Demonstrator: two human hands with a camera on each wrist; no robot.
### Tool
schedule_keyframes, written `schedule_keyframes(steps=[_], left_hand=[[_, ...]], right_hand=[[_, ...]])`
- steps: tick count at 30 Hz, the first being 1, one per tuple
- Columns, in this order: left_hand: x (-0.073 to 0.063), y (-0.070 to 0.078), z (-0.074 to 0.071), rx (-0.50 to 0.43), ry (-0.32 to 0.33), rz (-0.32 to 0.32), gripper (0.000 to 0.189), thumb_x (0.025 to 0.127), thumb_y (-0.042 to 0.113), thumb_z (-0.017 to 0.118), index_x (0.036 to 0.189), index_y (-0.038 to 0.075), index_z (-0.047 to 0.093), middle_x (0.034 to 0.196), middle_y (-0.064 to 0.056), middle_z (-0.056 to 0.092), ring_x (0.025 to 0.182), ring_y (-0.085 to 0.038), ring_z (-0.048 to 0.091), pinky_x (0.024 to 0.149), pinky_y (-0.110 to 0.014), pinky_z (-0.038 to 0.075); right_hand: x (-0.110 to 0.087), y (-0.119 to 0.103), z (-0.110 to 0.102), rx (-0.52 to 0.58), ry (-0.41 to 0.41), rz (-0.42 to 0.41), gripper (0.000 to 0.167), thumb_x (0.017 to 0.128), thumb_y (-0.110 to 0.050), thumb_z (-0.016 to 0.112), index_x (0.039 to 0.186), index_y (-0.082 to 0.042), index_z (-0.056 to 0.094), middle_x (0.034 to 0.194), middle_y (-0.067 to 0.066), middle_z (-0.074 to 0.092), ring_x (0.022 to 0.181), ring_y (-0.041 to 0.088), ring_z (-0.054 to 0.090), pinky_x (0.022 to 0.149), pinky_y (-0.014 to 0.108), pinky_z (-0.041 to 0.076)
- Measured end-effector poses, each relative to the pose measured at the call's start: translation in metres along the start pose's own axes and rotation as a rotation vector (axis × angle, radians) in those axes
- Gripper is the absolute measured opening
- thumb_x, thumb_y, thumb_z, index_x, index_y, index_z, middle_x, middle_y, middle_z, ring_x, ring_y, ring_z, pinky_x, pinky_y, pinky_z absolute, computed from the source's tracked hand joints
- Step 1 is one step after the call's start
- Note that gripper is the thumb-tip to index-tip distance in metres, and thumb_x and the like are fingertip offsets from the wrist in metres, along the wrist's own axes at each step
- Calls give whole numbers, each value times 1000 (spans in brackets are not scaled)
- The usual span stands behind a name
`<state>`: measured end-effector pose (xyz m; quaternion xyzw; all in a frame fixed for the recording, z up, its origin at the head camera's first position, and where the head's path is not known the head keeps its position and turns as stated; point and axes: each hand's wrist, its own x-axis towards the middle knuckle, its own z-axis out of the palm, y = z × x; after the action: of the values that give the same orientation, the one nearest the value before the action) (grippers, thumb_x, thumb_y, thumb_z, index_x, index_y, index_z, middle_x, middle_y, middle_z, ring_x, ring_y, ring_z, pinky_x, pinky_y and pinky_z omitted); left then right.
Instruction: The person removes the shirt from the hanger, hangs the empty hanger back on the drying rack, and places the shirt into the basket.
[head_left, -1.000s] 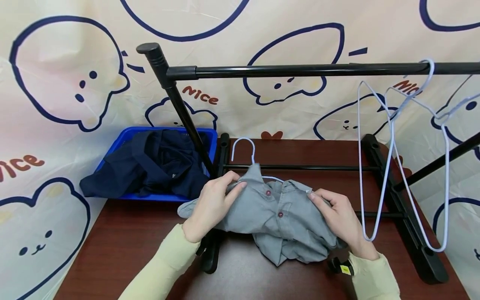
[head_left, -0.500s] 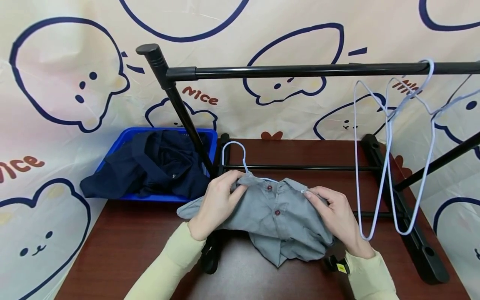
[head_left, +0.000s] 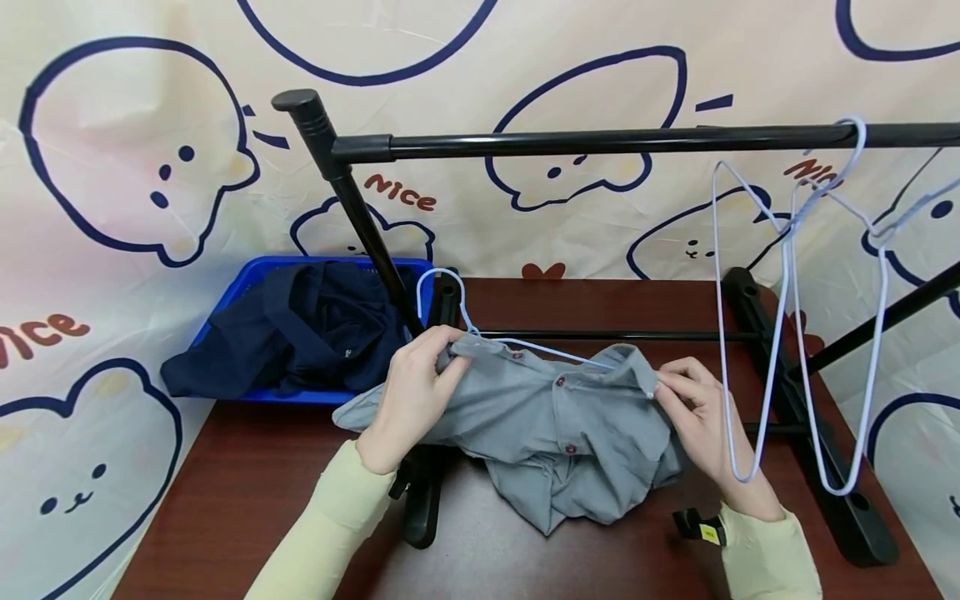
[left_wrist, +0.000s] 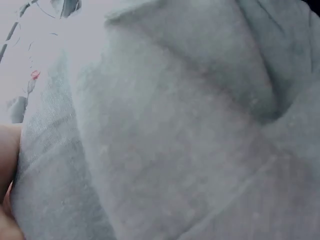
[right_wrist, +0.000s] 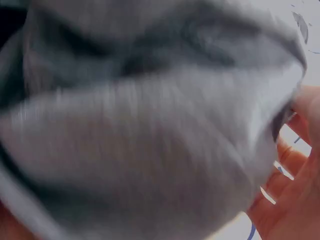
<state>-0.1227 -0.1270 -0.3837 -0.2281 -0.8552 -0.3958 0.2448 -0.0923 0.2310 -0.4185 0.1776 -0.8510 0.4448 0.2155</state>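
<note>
A grey button-up shirt (head_left: pixel 517 417) spans the space between both hands in the head view, with dark red buttons down its front. A light blue hanger (head_left: pixel 551 349) is partly inside it; its hook rises at the left of the collar and its lower parts are hidden by cloth. My left hand (head_left: pixel 412 387) pinches the collar and the cloth by the hook. Between thumb and fingers, my right hand (head_left: pixel 701 421) pinches the right collar tip. Grey cloth (left_wrist: pixel 165 130) fills most of the left wrist view, and blurred cloth (right_wrist: pixel 150 145) covers the right wrist view.
A black garment rack (head_left: pixel 600 143) stands over the brown table (head_left: pixel 225 500). Light blue hangers (head_left: pixel 787 333) hang from its bar on the right, close to the right hand. At the left, a blue basket (head_left: pixel 255 271) holds dark navy clothing (head_left: pixel 300 333).
The right hand has moved right with the collar tip, spreading the neckline and showing more of the hanger. The left hand and the hanger's hook have shifted left.
</note>
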Motion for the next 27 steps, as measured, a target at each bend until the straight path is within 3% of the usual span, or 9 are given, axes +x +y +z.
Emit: schedule_keyframes(steps=[5, 10, 14, 17, 20, 22, 24, 27], left_hand=[[1, 0, -1, -14, 38, 2, 9, 97, 8, 68, 104, 11, 71, 103, 1, 70, 84, -11, 63, 71, -33, 51], [1, -1, -1, -40, 70, -3, 10, 95, 2, 66, 103, 9, 69, 98, -2, 68, 78, -13, 58, 67, -33, 48], [0, -2, 1, -39, 51, 0, 10, 98, 4, 64, 104, 10, 70, 98, 0, 68, 78, -12, 58, 67, -34, 49], [-1, -2, 2, -27, 33, 9, 10, 100, 6, 64, 105, 10, 70, 100, 0, 68, 82, -13, 60, 70, -35, 50], [-2, -1, 3, -9, 24, 15, 9, 101, 7, 63, 106, 10, 70, 102, -1, 68, 84, -14, 60, 71, -36, 51], [-3, -1, 4, 4, 16, 14, 9, 101, 7, 63, 107, 10, 69, 103, -1, 67, 84, -14, 60, 71, -35, 51], [-4, 0, 5, 19, 3, 14, 9, 102, 8, 61, 108, 10, 68, 103, -1, 66, 80, -14, 58, 68, -34, 50], [-6, 0, 8, 37, -17, 18, 10, 102, 9, 60, 109, 9, 66, 104, -2, 65, 77, -14, 55, 66, -33, 48]], right_hand=[[-1, -3, -3, -22, 3, 82, 18, 96, 5, 64, 107, -1, 78, 97, 0, 70, 86, 1, 59, 72, 12, 44], [-5, -5, 1, 74, -18, 214, 15, 101, 0, 58, 105, -3, 72, 72, -7, 63, 63, 3, 53, 55, 20, 40], [-8, 0, 10, 151, -17, 253, 17, 103, 2, 52, 101, -3, 68, 59, -5, 48, 50, 8, 44, 47, 27, 35], [-11, 1, 17, 177, -17, 293, 16, 105, -2, 50, 104, -3, 66, 57, -4, 46, 56, 9, 49, 52, 26, 38], [-14, -1, 27, 204, -28, 330, 18, 109, -9, 48, 114, -2, 63, 71, 3, 61, 73, 9, 58, 63, 22, 43], [-16, -1, 34, 224, -30, 352, 23, 110, -11, 46, 123, 0, 60, 92, 10, 68, 88, 7, 60, 74, 19, 45], [-17, -3, 42, 267, -28, 380, 27, 110, -10, 44, 131, 1, 57, 115, 13, 66, 100, 6, 59, 83, 18, 45], [-16, -4, 50, 341, -29, 427, 30, 110, -9, 42, 135, 3, 53, 126, 15, 60, 108, 6, 56, 89, 18, 44]])
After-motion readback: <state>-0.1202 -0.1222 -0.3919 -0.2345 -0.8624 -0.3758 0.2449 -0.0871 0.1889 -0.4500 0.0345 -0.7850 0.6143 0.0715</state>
